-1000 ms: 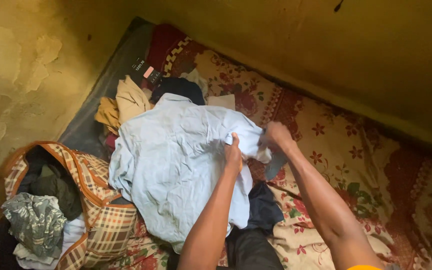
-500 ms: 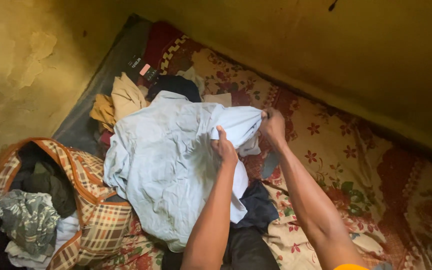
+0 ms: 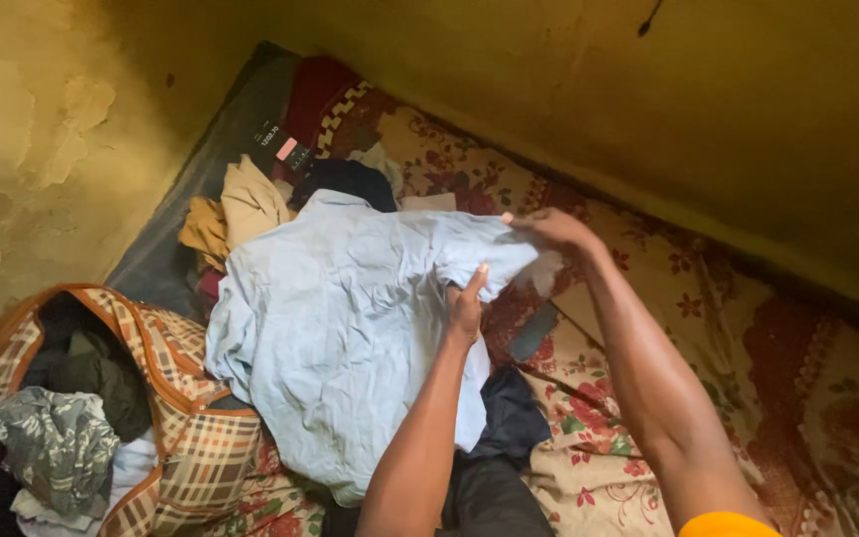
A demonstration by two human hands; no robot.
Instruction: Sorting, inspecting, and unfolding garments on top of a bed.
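My left hand (image 3: 465, 303) pinched a fold of the crumpled pale blue cotton shirt (image 3: 340, 318), which lay over the clothes heap on the floral red bedspread (image 3: 708, 328). Beyond it, my right hand (image 3: 549, 231) gripped the shirt's far edge. It seemed light, soft and limp, best held at seams.

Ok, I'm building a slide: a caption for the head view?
Both hands, left hand and right hand, grip a pale blue shirt over a floral bedsheet, beside an open plaid bag.
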